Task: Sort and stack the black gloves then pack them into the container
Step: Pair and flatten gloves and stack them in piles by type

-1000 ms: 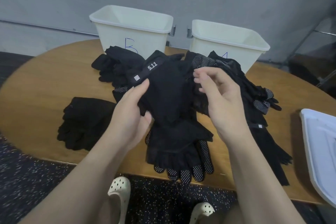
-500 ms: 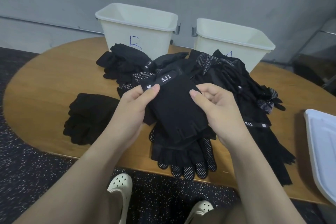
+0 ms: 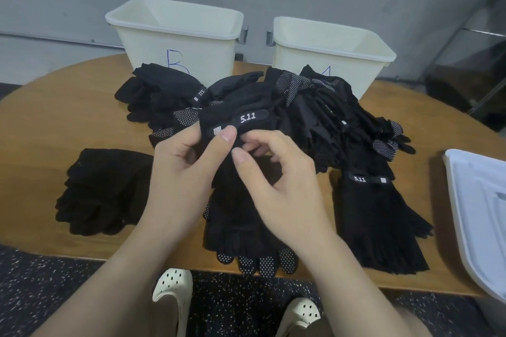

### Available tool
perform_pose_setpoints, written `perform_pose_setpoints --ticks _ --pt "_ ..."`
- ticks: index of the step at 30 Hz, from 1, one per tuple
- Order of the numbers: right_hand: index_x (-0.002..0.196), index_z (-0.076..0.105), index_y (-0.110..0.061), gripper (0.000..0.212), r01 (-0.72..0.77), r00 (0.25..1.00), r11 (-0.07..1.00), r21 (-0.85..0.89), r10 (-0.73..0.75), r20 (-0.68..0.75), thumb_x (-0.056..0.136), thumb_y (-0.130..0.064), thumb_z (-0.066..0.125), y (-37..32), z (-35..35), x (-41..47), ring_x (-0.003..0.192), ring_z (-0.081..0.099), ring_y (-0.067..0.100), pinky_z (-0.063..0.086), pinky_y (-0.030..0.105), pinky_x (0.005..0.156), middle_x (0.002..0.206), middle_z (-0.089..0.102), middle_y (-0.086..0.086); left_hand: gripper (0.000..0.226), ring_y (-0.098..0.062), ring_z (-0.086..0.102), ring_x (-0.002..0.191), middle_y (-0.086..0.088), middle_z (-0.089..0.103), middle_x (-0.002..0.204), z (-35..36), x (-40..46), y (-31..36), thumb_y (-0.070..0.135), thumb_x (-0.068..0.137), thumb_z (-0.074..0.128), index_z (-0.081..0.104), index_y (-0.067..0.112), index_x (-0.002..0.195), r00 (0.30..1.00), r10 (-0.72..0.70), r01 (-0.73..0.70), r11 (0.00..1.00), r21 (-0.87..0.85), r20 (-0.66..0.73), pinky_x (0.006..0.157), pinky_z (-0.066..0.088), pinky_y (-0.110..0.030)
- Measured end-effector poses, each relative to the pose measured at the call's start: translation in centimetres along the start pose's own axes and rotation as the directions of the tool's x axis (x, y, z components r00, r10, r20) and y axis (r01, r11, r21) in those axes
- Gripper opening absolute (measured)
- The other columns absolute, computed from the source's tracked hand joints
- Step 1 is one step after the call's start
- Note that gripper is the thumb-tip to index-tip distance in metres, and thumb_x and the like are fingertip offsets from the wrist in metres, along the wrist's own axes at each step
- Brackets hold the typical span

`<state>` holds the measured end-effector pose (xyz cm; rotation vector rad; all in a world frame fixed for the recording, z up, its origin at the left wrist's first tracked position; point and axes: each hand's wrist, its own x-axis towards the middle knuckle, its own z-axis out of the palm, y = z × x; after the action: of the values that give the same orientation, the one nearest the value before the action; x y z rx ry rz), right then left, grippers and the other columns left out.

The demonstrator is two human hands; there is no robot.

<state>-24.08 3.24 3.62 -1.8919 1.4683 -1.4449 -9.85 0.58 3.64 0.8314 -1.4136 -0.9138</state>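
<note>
My left hand point(image 3: 180, 169) and my right hand point(image 3: 276, 186) both pinch the cuff of a black glove point(image 3: 241, 123) marked 5.11, held over a stack of dotted-finger gloves point(image 3: 246, 243) at the table's front edge. A loose heap of black gloves point(image 3: 315, 107) lies behind my hands. One flat stack of gloves point(image 3: 104, 191) sits to the left and another stack with a 5.11 strap point(image 3: 380, 216) to the right. Two cream containers stand at the back: one marked B point(image 3: 175, 35) and one point(image 3: 331, 49) to its right.
The wooden oval table point(image 3: 54, 123) carries everything. A white lid or tray point(image 3: 482, 213) lies at the right edge. My feet in white clogs point(image 3: 172, 287) show below the table's front edge, on speckled dark floor.
Both hands have moved up to the glove's cuff and drawn close together; the glove now lies lower, over the front stack. The view has come closer to the table.
</note>
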Motion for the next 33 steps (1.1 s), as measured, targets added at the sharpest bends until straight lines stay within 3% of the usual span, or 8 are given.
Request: perform_pose_setpoints --ticks 3,6,11,14,16,20,25,33 --pt "0.108 0.069 -0.027 0.039 -0.078 0.996 0.994 0.072 0.075 0.042 0.085 -0.058 0.062 -0.4 -0.6 0.1 0.106 0.061 0.008 0.043 0.015 0.09 0.103 0.067 -0.018 0.05 -0.003 0.06 0.075 0.013 0.065 0.077 -0.1 0.0 -0.6 0.054 0.104 0.044 0.064 0.015 0.08 0.995 -0.023 0.023 1.0 -0.004 0.094 0.068 0.049 -0.025" --pt "0.094 0.063 -0.034 0.03 -0.142 0.983 0.979 0.144 0.122 0.139 0.079 -0.059 0.068 -0.4 -1.4 0.4 0.093 0.063 0.01 0.046 0.015 0.08 0.091 0.064 -0.017 0.065 -0.028 0.065 0.121 -0.01 0.07 0.124 -0.3 0.5 -1.4 0.048 0.108 0.018 0.068 0.01 0.126 0.968 -0.087 0.099 0.994 -0.04 0.234 0.097 0.054 -0.05" --pt "0.092 0.068 -0.03 0.015 -0.193 0.976 0.955 0.225 0.164 0.141 0.087 -0.042 0.076 -0.1 -2.1 0.8 0.075 0.065 0.014 0.055 0.031 0.068 0.084 0.069 0.002 0.062 -0.025 0.063 0.122 -0.008 0.064 0.125 0.5 -0.2 0.1 0.042 0.111 0.019 0.061 0.003 0.135 0.942 -0.043 0.048 0.999 -0.008 0.333 0.101 0.054 -0.039" --pt "0.09 0.072 -0.018 0.013 -0.228 0.972 0.931 0.286 0.201 0.12 0.098 -0.026 0.066 0.0 -2.5 1.0 0.08 0.066 0.022 0.055 0.037 0.075 0.086 0.072 0.008 0.051 -0.034 0.052 0.075 -0.024 0.052 0.083 0.7 2.8 0.0 0.028 0.111 0.039 0.067 -0.014 0.119 0.881 -0.326 0.288 0.945 0.158 0.344 0.072 0.047 -0.024" --pt "0.088 0.074 -0.015 0.018 -0.299 0.954 0.88 0.368 0.267 0.136 0.1 -0.022 0.063 0.4 -2.7 1.1 0.082 0.066 0.016 0.053 0.031 0.078 0.092 0.073 0.013 0.051 -0.027 0.045 0.067 -0.016 0.049 0.076 0.1 4.6 -1.1 0.037 0.102 0.055 0.081 0.006 0.072 0.763 -0.548 0.436 0.828 0.352 0.344 0.052 0.04 -0.018" --pt "0.093 0.066 0.008 0.04 -0.449 0.888 0.674 0.586 0.411 0.208 0.089 -0.032 0.064 1.1 -2.9 1.7 0.097 0.066 0.04 0.052 0.058 0.09 0.112 0.066 0.035 0.037 -0.019 0.057 0.096 -0.001 0.065 0.101 -0.2 2.0 -2.5 0.041 0.102 0.048 0.074 0.017 0.111 0.977 -0.172 0.159 0.981 0.108 0.127 0.085 0.046 -0.03" --pt "0.128 0.069 -0.002 0.044 -0.63 0.769 0.362 0.687 0.415 0.486 0.091 -0.026 0.064 1.1 -4.3 2.2 0.126 0.061 0.034 0.044 0.049 0.112 0.136 0.064 0.021 0.059 -0.027 0.062 0.124 -0.009 0.067 0.132 0.6 1.7 -1.5 0.05 0.093 0.048 0.066 0.012 0.134 0.856 -0.411 0.483 0.853 -0.2 0.315 0.107 0.042 -0.042" --pt "0.116 0.076 -0.023 0.044 -0.718 0.691 0.515 0.467 0.445 0.57 0.105 -0.05 0.043 1.8 -4.6 2.3 0.122 0.067 0.023 0.054 0.039 0.105 0.124 0.074 0.003 0.028 -0.031 0.072 0.108 -0.014 0.076 0.11 -0.1 0.3 -1.5 0.022 0.089 0.066 0.074 0.004 0.11 0.896 -0.383 0.42 0.894 -0.154 0.223 0.091 0.059 -0.036"
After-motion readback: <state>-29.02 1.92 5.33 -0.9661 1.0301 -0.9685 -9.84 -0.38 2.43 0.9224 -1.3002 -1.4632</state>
